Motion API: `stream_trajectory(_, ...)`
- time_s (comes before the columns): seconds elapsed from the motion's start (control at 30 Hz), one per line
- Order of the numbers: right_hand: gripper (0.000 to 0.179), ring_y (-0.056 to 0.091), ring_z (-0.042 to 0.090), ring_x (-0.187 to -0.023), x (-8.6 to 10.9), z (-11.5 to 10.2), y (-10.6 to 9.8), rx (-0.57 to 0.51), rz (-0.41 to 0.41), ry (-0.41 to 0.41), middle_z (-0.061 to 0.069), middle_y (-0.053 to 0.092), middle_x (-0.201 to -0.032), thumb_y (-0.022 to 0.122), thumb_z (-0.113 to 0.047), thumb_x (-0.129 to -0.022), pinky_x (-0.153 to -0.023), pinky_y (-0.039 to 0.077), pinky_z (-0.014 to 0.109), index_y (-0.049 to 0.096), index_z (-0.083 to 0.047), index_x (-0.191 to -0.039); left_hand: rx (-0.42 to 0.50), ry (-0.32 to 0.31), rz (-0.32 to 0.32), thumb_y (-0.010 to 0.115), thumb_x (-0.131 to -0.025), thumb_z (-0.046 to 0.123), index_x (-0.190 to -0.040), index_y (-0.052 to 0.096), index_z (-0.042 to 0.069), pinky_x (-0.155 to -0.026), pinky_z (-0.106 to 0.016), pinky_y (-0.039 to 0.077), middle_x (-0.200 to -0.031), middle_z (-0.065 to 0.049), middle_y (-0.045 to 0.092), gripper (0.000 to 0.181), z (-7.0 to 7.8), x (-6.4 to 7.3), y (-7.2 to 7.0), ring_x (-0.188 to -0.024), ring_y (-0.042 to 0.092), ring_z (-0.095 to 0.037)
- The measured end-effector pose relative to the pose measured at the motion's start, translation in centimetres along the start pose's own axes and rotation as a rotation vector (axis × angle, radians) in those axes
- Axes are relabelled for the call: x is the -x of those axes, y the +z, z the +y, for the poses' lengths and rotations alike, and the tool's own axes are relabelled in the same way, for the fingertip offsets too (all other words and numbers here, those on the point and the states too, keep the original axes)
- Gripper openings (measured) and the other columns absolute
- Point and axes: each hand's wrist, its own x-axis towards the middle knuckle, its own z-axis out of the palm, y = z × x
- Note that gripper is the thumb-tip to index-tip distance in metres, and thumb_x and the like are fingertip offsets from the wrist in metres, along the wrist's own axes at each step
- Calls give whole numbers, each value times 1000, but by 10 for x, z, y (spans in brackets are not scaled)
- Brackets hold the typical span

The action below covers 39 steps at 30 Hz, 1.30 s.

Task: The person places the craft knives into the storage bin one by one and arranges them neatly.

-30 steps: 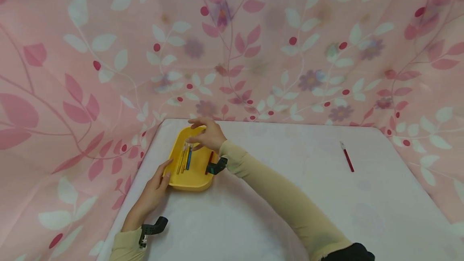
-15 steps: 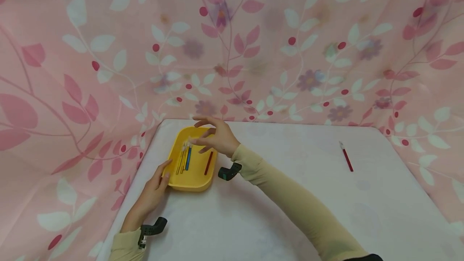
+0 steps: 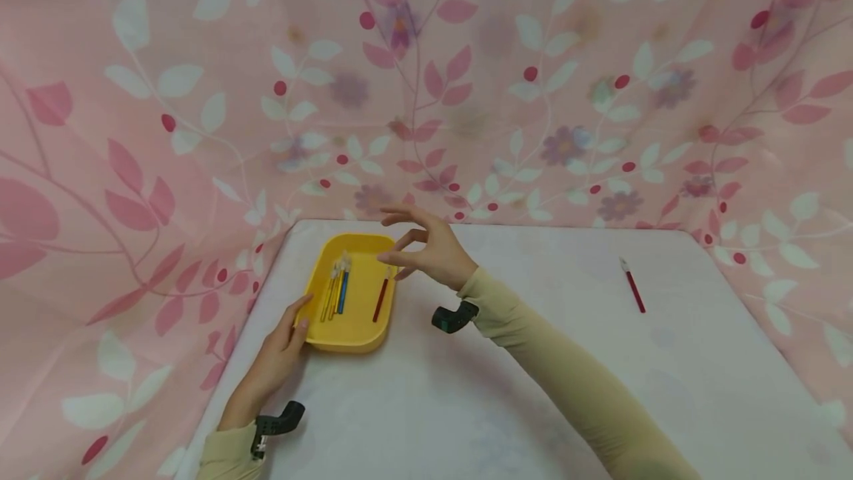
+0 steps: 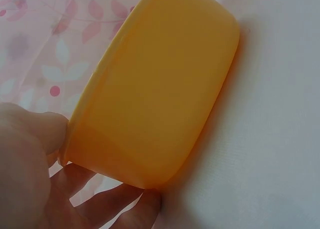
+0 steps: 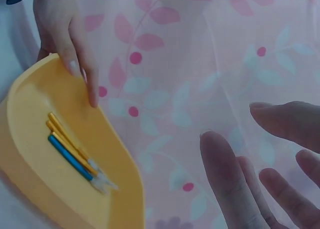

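A yellow plastic tray (image 3: pixel 346 347) stands at the left of the table. My left hand (image 3: pixel 275 355) holds its near left corner, and the left wrist view shows the thumb at the rim with fingers around the outer wall (image 4: pixel 155 84). Inside lie several thin yellow paintbrushes (image 3: pixel 331 301) beside a blue paintbrush (image 3: pixel 343 293), white bristles pointing away. A red paintbrush (image 3: pixel 380 301) lies apart along the tray's right side, its tip near my right fingertips. My right hand (image 3: pixel 436 252) hovers over the tray's right rim, fingers spread, nothing between them.
Another red paintbrush (image 3: pixel 634 288) lies alone on the right part of the white-covered table (image 3: pixel 533 361). A pink floral cloth (image 3: pixel 480 95) hangs behind the table and at its sides. Black camera mounts (image 3: pixel 456 317) sit on both wrists.
My right hand has moved right, from above the tray's middle to its right rim, uncovering the red paintbrush inside. The left hand stays on the tray, which has hardly moved.
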Motion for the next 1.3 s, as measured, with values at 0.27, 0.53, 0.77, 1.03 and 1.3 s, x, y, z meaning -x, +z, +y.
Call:
stream_trajectory(0.27, 73, 69, 39, -95, 23, -8, -25, -9, 44, 2, 5, 59, -144, 85, -5, -89, -66, 66, 54, 57, -32, -151, 6, 9, 1, 39, -117, 37, -170, 20, 27, -128, -68, 18, -177, -17, 19, 57, 1, 0, -1, -160, 24, -44)
stream_trajectory(0.53, 76, 68, 38, -96, 39, -9, -55, 29, 105, 0, 15, 55, -148, 85, -3, -89, -67, 66, 54, 55, -30, -153, -5, 14, 9, 39, -117, 37, -170, 20, 28, -128, -69, 19, -176, -19, 20, 57, 1, 0, -1, -159, 26, -44)
stream_trajectory(0.77, 76, 70, 38, -96, 58, -9, -79, 72, 130, 14, 9, 57, -145, 86, -6, -89, -67, 66, 54, 55, -32, -153, -11, -5, 3, 39, -116, 41, -170, 19, 29, -128, -69, 19, -176, -18, 22, 58, 0, -1, -1, -159, 26, -44)
stream_trajectory(1.03, 76, 71, 33, -97, 81, -5, -110, 131, 170, 32, 16, 54, -148, 85, -6, -90, -67, 66, 53, 53, -28, -155, -10, -11, -2, 39, -116, 42, -170, 18, 30, -128, -69, 18, -177, -17, 20, 59, 0, 0, 1, -161, 23, -45)
stream_trajectory(1.3, 77, 72, 32, -98, 104, -4, -148, 170, 186, 52, 10, 54, -148, 83, -3, -91, -69, 66, 54, 51, -27, -157, 2, -9, -5, 39, -116, 42, -170, 18, 30, -128, -68, 18, -176, -18, 20, 59, 0, 0, 1, -161, 23, -44)
